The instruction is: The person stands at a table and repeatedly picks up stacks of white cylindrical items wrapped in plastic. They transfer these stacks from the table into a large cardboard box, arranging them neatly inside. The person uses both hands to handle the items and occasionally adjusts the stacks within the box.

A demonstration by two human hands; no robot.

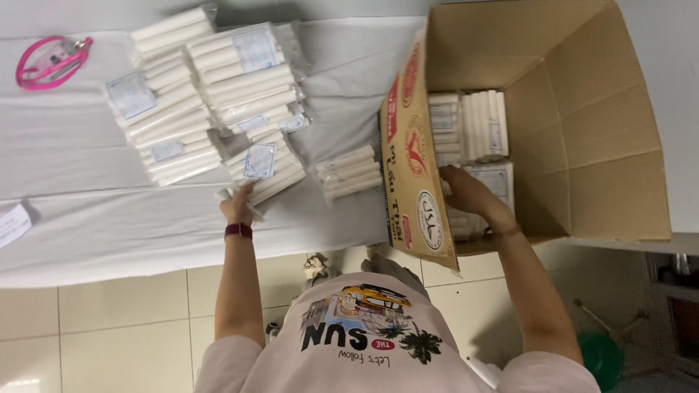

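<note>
Table [87, 218]: white sheet across the left and middle of the frame; pale floor tiles below.
Box [582, 145]: open at right, overhanging the edge; lean on it and it could tip.
Packs [211, 94]: loose heap at upper left; a tug could slide some off.
Right hand [466, 191]: your fingers close on packs inside the box.
Left hand [239, 204]: grips a pack [266, 171] at the heap's edge.
</note>
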